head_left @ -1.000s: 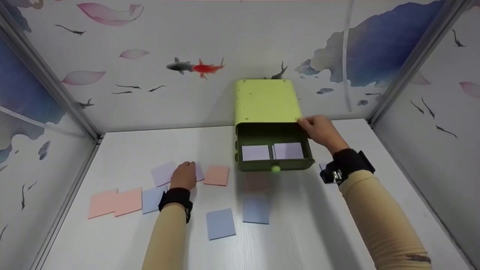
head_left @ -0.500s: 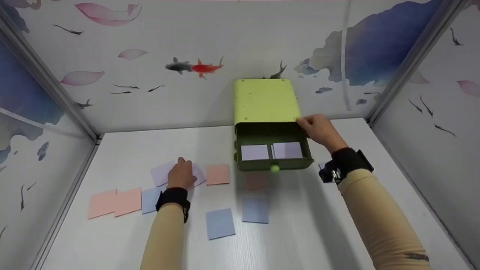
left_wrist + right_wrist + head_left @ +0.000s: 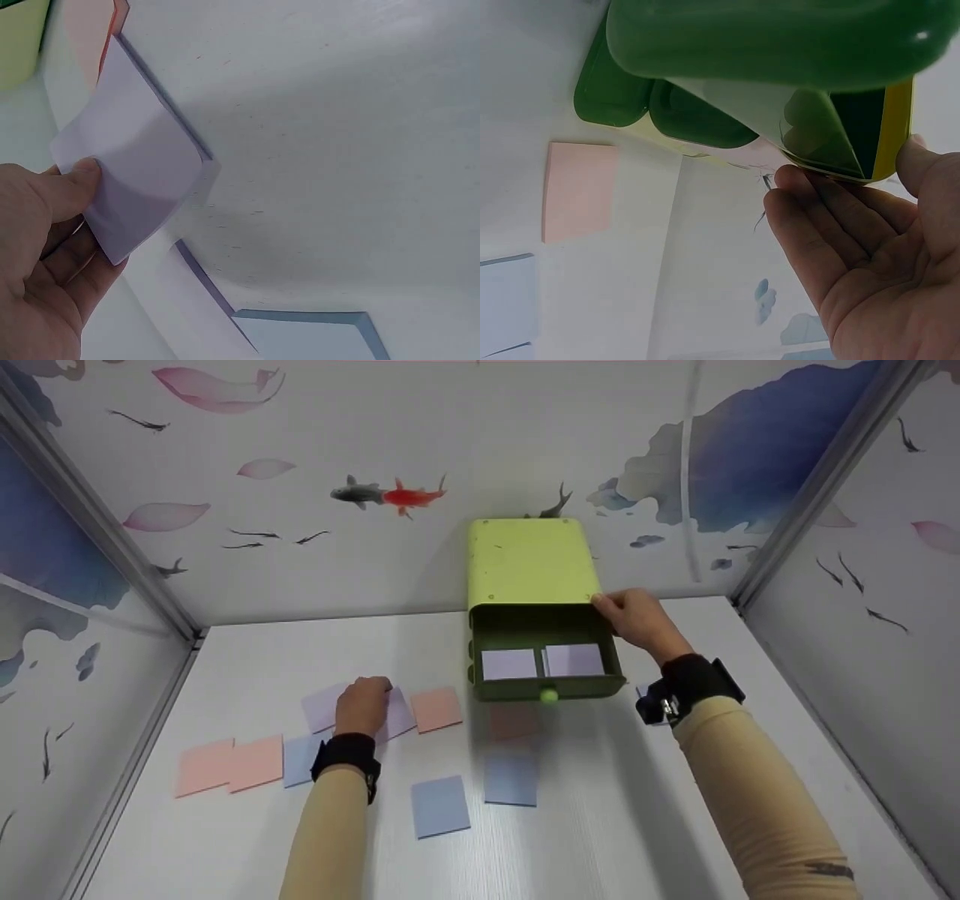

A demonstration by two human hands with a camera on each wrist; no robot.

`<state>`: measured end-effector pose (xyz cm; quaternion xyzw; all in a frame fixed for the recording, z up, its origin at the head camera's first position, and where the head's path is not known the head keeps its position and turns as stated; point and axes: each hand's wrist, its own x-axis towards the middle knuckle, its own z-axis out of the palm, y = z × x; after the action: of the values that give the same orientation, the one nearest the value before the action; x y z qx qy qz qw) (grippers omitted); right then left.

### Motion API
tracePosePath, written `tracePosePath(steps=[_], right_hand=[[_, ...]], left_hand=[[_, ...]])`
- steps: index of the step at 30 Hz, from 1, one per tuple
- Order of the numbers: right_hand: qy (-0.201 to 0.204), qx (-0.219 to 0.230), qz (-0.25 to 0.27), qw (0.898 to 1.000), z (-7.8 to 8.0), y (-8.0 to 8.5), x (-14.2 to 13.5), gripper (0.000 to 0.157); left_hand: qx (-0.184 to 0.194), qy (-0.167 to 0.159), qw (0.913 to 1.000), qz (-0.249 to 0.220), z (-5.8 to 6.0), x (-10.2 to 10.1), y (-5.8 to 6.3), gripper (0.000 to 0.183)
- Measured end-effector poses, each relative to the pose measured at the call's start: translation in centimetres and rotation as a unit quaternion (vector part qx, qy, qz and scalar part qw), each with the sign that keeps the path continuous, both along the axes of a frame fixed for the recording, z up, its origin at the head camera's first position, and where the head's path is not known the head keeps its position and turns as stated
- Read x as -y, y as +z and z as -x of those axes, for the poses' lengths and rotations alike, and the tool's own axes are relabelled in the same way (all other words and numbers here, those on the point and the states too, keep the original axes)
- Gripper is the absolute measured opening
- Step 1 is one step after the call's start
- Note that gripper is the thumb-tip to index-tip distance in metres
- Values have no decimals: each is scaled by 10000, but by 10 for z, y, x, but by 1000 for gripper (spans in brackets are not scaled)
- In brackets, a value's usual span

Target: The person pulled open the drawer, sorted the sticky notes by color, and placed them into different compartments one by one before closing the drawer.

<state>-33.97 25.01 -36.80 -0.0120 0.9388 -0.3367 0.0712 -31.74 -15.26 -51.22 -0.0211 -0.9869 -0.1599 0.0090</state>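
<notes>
My left hand [image 3: 364, 709] pinches a lilac sticky note pad [image 3: 139, 150] by one edge, thumb on top and fingers beneath. This pad is tilted, and its far corner meets a pink sticky note pad [image 3: 437, 709]. Another lilac pad [image 3: 319, 709] lies just left of the hand, partly hidden by it. With my right hand [image 3: 637, 619] I hold the front right corner of a lime-green drawer box [image 3: 532, 562], thumb on its top edge. Its top drawer [image 3: 517, 690] is pulled out. Inside, two lilac pads [image 3: 508, 664] lie side by side with a divider between them.
Two overlapping pink pads [image 3: 206, 765] and a blue pad [image 3: 300, 757] lie at the left. Two more blue pads [image 3: 440, 806] are in front, and a pink pad [image 3: 512, 722] sits in the drawer's shadow. Printed wall panels [image 3: 300, 577] enclose the white table [image 3: 585, 840].
The left hand's fingers have shifted round the lilac pad, which has turned and moved slightly right. The pink pad beside it has rotated a little. My right hand stays on the drawer box.
</notes>
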Motion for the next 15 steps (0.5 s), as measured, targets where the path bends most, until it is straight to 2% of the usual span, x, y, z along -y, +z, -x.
tracePosePath(steps=[8,15], right_hand=[[66,-81,66,9999,2,0,0,48],[-5,102,108,9999,2,0,0,50]], left_hand=[[123,-109,9999,-15,0,4,7,25],[143,-502,9986,-99,-4,5,22,27]])
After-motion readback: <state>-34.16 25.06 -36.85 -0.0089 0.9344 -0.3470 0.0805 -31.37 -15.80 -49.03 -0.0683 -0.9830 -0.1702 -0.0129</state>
